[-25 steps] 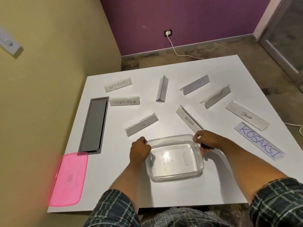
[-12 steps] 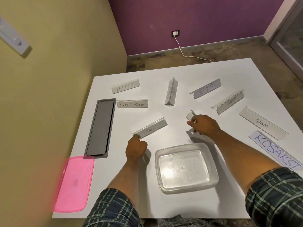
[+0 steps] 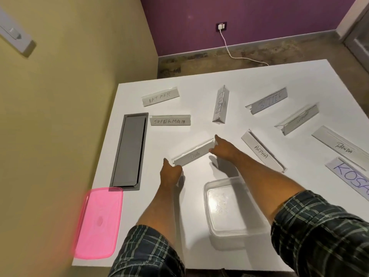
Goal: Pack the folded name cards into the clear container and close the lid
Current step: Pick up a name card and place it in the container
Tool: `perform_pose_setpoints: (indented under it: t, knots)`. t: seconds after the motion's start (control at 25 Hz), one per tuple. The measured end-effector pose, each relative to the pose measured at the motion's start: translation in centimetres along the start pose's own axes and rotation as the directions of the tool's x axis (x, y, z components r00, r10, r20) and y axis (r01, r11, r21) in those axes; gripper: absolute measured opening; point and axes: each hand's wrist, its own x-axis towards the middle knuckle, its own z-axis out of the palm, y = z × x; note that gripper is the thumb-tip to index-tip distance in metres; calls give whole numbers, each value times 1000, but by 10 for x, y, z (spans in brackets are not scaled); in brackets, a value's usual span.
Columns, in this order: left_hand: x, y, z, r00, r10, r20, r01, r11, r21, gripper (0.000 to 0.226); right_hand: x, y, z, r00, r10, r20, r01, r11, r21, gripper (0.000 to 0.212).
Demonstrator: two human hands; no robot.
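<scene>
Dim warm light, soft shadows, blurred edges, wide-angle bowing

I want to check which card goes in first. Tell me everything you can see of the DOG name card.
The long folded grey-white name card marked DOG lies slanted on the white table, beyond the clear plastic container. It looks like paper in a clear sleeve. The left hand touches its near-left end, the right hand its far-right end.

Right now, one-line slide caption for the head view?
Both hands, left hand and right hand, grasp the DOG card beside the empty clear container.
</scene>
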Motion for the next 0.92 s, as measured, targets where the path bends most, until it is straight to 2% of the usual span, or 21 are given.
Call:
perform_pose_setpoints:
  t: [0.08, 0.16, 0.28, 0.36, 0.44, 0.6, 0.68, 0.72, 0.92]
  knots:
    - [3, 1, 2, 1000, 9, -18, -9, 1000, 0, 51, 6, -2, 5, 1000, -12, 7, 12, 1000, -18, 74]
    - [-2, 6, 4, 998, 47, -49, -46, 999, 22, 10, 11, -4, 7, 1000, -26, 16, 27, 999, -47, 65]
    - [-3, 6, 7, 991, 100, -86, -96, 994, 46, 24, 16, -1, 6, 999, -34, 11, 35, 999, -39, 73]
    - [-4, 4, 5, 986, 114, -122, -109, 993, 45, 18, 15, 3, 2, 997, -65, -33, 64, 998, -26, 78]
    - [-10, 6, 2, 977, 143, -157, -134, 989, 66, 13, 8, 8, -4, 989, -116, -90, 108, 991, -84, 79]
    - [-28, 18, -5, 957, 271, -103, -245, 946, 213, 25, -17, 23, -21, 966, -228, -120, 186, 940, -286, 72]
    - [-33, 23, -3, 948, 307, -88, -270, 916, 296, 47, -31, 31, -32, 957, -267, -116, 213, 914, -344, 70]
    - [-41, 26, -2, 945, 321, -71, -281, 902, 328, 50, -40, 36, -39, 952, -287, -106, 230, 900, -370, 69]
    - [-79, 36, 6, 931, 364, -29, -336, 884, 324, 48, -86, 67, -78, 916, -399, -42, 337, 823, -458, 69]
